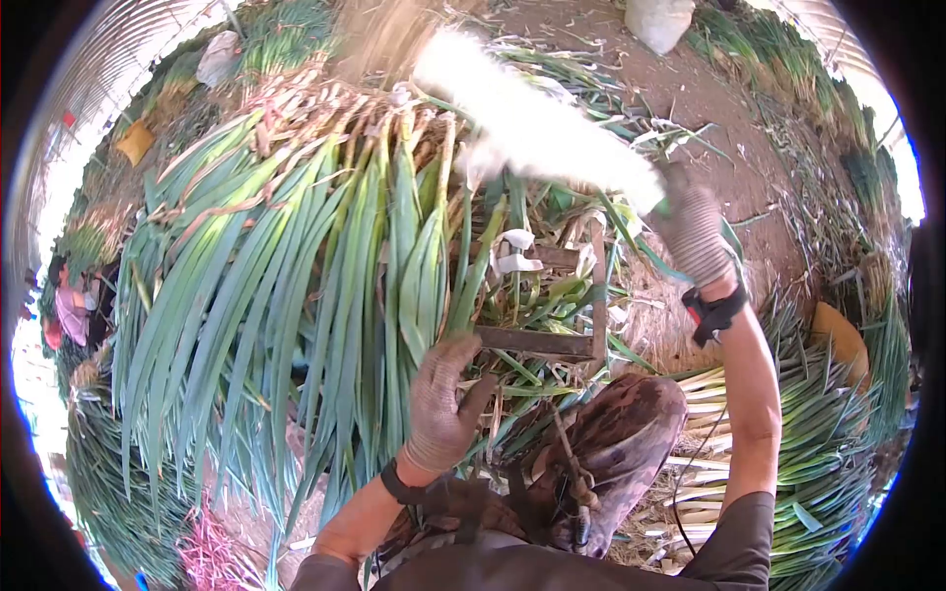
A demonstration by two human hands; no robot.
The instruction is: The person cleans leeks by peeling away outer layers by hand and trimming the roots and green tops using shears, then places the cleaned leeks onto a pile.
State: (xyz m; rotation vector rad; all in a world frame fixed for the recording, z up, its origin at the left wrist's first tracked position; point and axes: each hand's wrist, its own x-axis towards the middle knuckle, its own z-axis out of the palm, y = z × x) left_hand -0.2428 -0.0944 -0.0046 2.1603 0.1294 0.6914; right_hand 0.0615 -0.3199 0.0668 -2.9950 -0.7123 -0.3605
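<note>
My right hand [695,234], in a ribbed knit glove, is closed around a green onion [562,138]. Its white stalk is overexposed and smeared by motion, slanting toward the top of the view. Green leaves hang down near this hand. My left hand [440,399], also gloved, lies at the right edge of a big heap of green onions [305,266]. Its thumb stands apart from the fingers, and the fingertips rest against the long leaves. The heap's root ends point away from me. Right of these fingertips is a brown frame [537,342] with leaf scraps around it.
By my right knee [631,424] lies a row of white-stalked green onions [808,473]. A cord hangs near my right arm. Pink strings [212,552] are at the lower left. A white sack [658,22] stands on the dirt floor. At far left is another person [74,313].
</note>
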